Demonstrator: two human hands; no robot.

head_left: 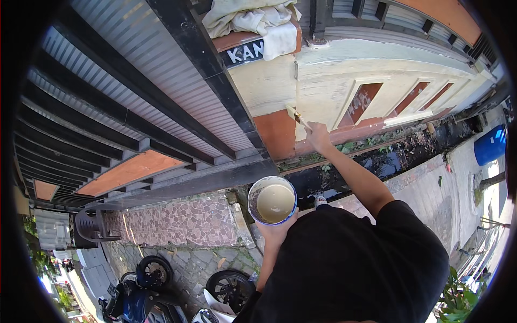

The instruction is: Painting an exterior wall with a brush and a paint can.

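My right hand (319, 135) reaches out to the wall and is closed round the handle of a paintbrush (299, 118). The bristle end meets the wall (266, 89) at the border between cream paint and a reddish-brown patch (276, 132). Close to my body, my left hand (277, 230) holds up a round paint can (272, 200) with a blue rim. Cream paint fills part of it, and smears coat its inner side. Most of the left fingers are hidden beneath and behind the can.
Below the wall runs a ditch (385, 164) with dark water and plants. A black slatted metal gate (134, 97) stands left. Motorbikes (145, 301) are parked lower left, near a plastic chair (92, 225). Pale cloths (253, 21) lie atop the pillar; a blue barrel (490, 145) stands far right.
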